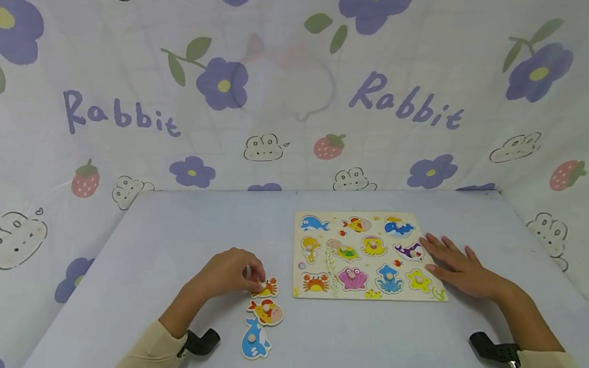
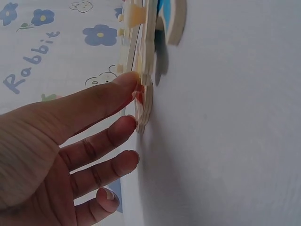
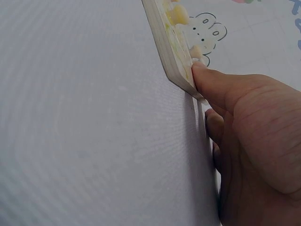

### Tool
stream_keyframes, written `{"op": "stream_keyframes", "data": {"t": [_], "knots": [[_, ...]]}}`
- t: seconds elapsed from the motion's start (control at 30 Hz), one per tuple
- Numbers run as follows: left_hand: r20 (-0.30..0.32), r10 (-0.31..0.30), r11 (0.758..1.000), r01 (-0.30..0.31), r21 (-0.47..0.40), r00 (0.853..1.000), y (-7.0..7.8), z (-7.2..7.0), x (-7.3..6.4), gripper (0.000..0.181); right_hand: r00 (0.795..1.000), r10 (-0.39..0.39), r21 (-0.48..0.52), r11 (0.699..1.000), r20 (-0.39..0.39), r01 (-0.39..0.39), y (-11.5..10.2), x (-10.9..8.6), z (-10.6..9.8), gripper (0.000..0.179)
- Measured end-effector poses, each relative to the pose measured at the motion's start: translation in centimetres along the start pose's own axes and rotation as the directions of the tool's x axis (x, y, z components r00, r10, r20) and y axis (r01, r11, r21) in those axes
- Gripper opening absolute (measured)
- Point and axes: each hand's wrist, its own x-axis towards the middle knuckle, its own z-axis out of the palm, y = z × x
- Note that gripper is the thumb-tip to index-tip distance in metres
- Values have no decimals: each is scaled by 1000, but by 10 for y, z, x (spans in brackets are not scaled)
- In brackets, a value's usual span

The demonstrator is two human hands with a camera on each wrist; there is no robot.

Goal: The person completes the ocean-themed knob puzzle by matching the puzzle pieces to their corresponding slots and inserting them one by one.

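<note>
With thumb and index finger my left hand [image 1: 232, 272] pinches the knob of a red and orange crab puzzle piece [image 1: 271, 288], left of the puzzle board [image 1: 296, 251]. In the left wrist view the thumb [image 2: 103, 96] meets the piece's edge, and the other fingers curl loosely. Just below the crab lie a red and yellow fish piece [image 1: 272, 313] and a blue whale piece [image 1: 252, 346], each with a knob. My right hand [image 1: 462, 269] rests with fingers spread at the board's right edge. Its thumb [image 3: 211, 84] touches the board's edge in the right wrist view.
Several knobbed sea animals fill the board, among them a pink shell [image 1: 353, 279], a blue squid [image 1: 389, 280] and a green turtle [image 1: 346, 252]. A printed cloth [image 1: 289, 95] hangs behind the white table [image 1: 198, 218]. Both wrists carry black mounts [image 1: 203, 343].
</note>
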Motion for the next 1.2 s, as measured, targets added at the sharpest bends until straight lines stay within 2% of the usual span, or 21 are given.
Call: {"op": "stream_keyframes", "data": {"t": [0.37,0.63,0.83,1.2], "knots": [[4,-14,1000,14,3,1000,6,0,-1,11,1000,0,17,1000,3,0,2,-2,1,71],[17,26,1000,-27,14,1000,4,-1,0,10,1000,-11,16,1000,-4,11,2,-4,2,71],[44,30,999,-31,33,999,2,0,1,9,1000,-8,38,999,2,8,0,-4,1,71],[36,68,996,-70,46,997,0,1,1,9,1000,-15,26,1000,-2,15,0,-1,-1,71]]}}
